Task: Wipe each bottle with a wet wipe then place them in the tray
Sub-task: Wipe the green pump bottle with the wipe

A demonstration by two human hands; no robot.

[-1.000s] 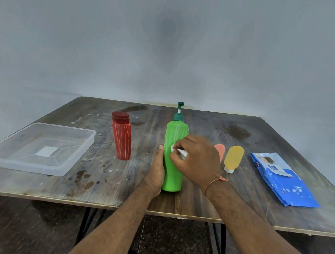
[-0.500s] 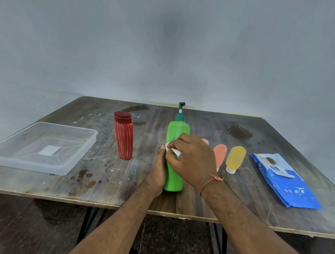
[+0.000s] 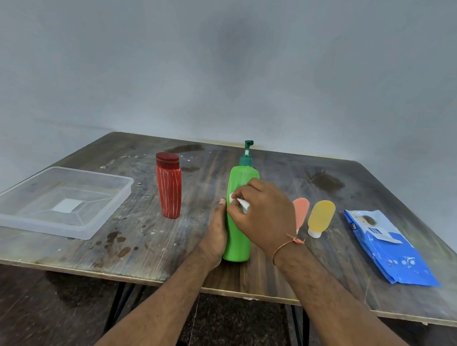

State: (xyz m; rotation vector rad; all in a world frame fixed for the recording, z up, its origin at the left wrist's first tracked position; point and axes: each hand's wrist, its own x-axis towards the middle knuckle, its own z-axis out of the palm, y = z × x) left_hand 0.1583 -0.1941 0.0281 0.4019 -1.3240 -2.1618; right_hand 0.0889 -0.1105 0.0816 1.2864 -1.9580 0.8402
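A tall green pump bottle (image 3: 237,235) stands upright near the table's front edge. My left hand (image 3: 216,233) grips its lower left side. My right hand (image 3: 266,215) pinches a small white wet wipe (image 3: 243,204) against the bottle's upper body. A red bottle (image 3: 168,186) with white stripes stands to the left. An orange tube (image 3: 300,212) and a yellow tube (image 3: 320,217) stand cap-down to the right; my right hand hides part of the orange one. The clear plastic tray (image 3: 107,213) lies at the far left with nothing in it.
A blue pack of wet wipes (image 3: 388,248) lies flat at the right, near the table's edge. The wooden table (image 3: 137,247) carries dark stains and white specks. A grey wall stands behind it.
My right hand with the wipe has slid up the green bottle, from mid-body toward its shoulder. My left hand keeps the same hold.
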